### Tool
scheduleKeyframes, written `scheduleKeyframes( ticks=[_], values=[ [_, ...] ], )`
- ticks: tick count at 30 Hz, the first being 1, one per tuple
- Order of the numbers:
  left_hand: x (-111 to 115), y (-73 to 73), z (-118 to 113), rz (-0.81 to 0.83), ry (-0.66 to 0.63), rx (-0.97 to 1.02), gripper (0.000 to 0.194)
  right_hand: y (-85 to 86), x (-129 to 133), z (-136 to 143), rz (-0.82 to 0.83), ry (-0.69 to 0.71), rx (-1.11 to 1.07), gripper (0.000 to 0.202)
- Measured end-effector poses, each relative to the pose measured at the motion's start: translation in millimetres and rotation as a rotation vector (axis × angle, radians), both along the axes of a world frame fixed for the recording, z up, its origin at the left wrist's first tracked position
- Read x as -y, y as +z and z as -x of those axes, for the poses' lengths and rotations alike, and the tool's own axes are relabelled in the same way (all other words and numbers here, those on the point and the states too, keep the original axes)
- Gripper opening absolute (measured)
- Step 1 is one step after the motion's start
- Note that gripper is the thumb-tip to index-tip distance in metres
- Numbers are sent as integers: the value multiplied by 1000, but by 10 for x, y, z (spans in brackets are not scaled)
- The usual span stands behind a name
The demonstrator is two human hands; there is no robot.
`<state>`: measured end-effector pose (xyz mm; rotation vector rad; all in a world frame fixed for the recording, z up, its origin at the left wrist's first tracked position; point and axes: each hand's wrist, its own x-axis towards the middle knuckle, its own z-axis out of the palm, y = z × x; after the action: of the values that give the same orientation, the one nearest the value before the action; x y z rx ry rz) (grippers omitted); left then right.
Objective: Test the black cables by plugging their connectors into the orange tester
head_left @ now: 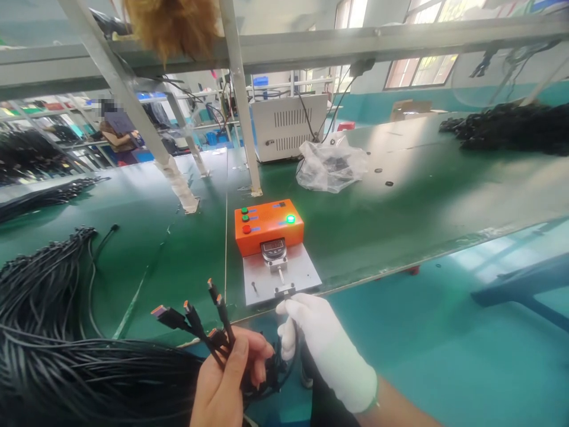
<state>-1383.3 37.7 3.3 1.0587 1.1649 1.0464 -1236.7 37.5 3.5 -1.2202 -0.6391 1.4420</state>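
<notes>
My bare left hand [229, 373] is closed around several black cables [195, 323] whose plugs, some with orange tips, stick up above the fingers. My right hand [322, 338], in a white glove, pinches at the near edge of a metal plate [258, 273]; a dark cable hangs below its fingers, and the plug end is mostly hidden. Just beyond the fingertips is a small metal block [285, 290] on the plate. Behind it, a round digital gauge [273, 249] sits against an orange box [269, 222] with a lit green light, two green buttons and one red button.
A large bundle of black cables [48, 320] covers the left side of the green table [377, 219]. Metal posts [242, 95] rise beyond the box, near a clear plastic bag [331, 166] and a white metal case [287, 127]. Another person [118, 133] is far left.
</notes>
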Motion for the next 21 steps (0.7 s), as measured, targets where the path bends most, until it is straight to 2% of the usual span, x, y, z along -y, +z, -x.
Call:
scheduleKeyframes(
  ticks=[11,18,21],
  values=[
    [-21,-26,6,63,16,46,33,-28,-76,16,-13,-28,-21,20],
    [-7,-39,31,42,48,256,21,-44,-85,16,-16,-31,-13,19],
    [-30,-59,66,61,0,299,20,-59,-88,27,-32,-31,-20,20]
  ],
)
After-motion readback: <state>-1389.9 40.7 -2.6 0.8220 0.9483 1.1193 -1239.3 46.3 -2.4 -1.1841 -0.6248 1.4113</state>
